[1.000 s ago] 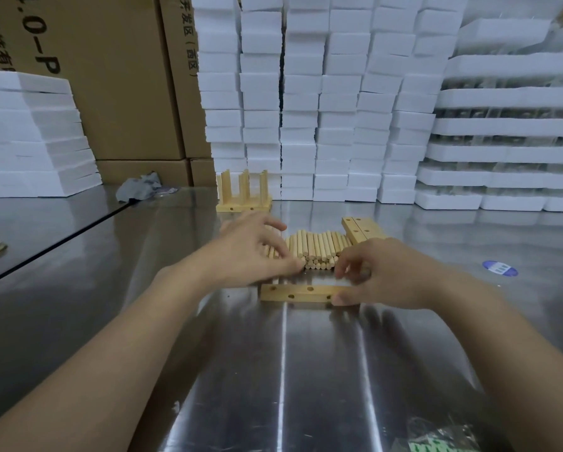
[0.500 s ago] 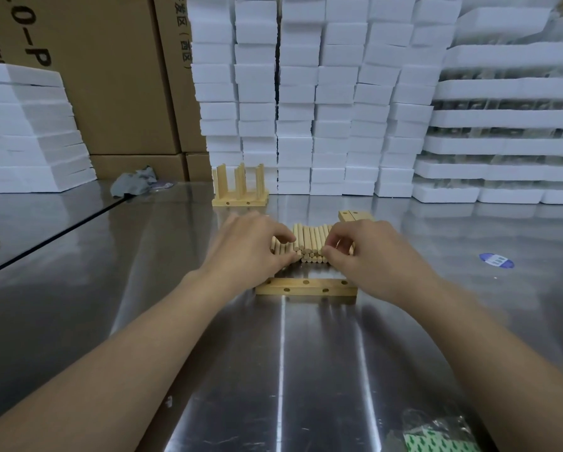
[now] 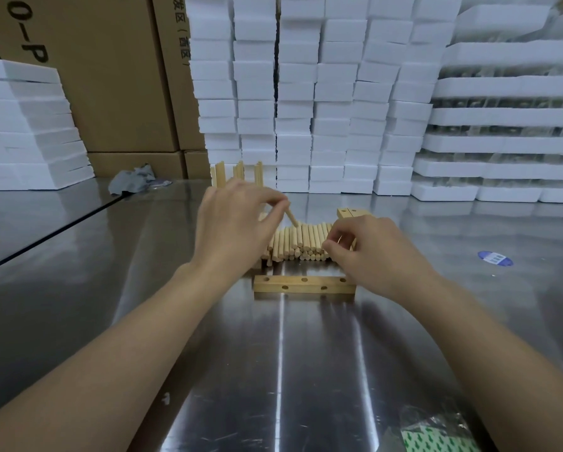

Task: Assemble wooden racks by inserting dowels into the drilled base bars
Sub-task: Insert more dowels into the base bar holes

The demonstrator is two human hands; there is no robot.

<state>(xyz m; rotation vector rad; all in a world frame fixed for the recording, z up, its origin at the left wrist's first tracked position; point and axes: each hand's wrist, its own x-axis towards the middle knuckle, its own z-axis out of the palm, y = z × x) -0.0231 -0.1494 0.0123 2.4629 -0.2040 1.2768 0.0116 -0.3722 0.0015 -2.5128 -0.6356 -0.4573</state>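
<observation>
A drilled wooden base bar lies flat on the steel table, its holes empty. Behind it is a row of several loose dowels. My left hand is raised above the left of the row and pinches one dowel, tilted. My right hand rests at the right end of the row with curled fingers pinching at a dowel there; the dowel itself is mostly hidden. Two more base bars lie behind my right hand. A finished rack stands farther back, partly hidden.
White foam blocks are stacked along the back and at the left, with cardboard boxes between. A grey rag lies back left. A blue sticker is on the table right; a plastic bag sits near front.
My left hand has lifted from the row with one dowel pinched. My right hand has shifted to the row's right end. The base bar has not moved.
</observation>
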